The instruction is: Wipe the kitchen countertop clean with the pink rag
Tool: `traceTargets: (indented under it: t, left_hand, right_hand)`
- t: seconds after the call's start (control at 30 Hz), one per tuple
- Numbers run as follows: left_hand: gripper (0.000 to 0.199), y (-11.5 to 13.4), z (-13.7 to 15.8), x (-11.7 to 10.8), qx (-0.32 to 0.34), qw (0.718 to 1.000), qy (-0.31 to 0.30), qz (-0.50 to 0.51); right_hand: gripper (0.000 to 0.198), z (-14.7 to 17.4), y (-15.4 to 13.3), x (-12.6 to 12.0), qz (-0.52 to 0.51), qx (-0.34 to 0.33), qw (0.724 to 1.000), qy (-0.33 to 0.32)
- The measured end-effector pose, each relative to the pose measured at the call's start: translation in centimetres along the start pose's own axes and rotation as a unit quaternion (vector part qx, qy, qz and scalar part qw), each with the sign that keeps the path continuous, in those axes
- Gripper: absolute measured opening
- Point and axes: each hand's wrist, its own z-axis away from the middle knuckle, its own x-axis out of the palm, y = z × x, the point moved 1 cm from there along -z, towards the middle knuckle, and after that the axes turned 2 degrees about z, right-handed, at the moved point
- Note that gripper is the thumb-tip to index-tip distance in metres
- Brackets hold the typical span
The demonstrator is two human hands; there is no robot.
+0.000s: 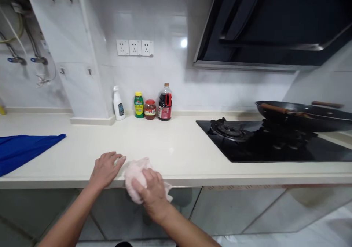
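A crumpled pale pink cloth (134,173) is bunched at the front edge of the cream countertop (187,144). My right hand (154,192) grips it from above, thumb and fingers closed around the folds. Part of the cloth hangs past the edge in front of the cabinet doors. Just left of it, my left hand (106,168) rests on the counter near the edge. Its fingers are stretched out, and nothing is in it.
Along the wall stand a white spray bottle (118,104), a green-and-yellow bottle (139,105), a red-lidded jar (150,110) and a dark sauce bottle (165,104). A blue cloth (24,148) lies left. Right is a gas stove (247,148) with a wok (324,116), under a range hood (275,26).
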Motion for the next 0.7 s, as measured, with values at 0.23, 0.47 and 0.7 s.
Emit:
traceTargets:
  t: [0.23,0.47,0.7]
  left_hand:
    - [0.055,0.2,-0.1,-0.5,0.005,0.999,-0.018,-0.04]
    - [0.062,0.2,-0.3,-0.6,-0.003,0.999,-0.043,-0.031]
    - [0.06,0.6,-0.2,-0.5,0.018,0.997,-0.035,-0.059]
  right_hand:
    - [0.039,2.3,5.5,-3.7,0.042,-0.037,0.997,-0.059]
    - [0.049,9.7,19.6,-14.9,0.105,0.044,0.988,-0.1]
    - [0.062,14.0,30.9,-23.6,0.098,0.136,0.973,-0.16]
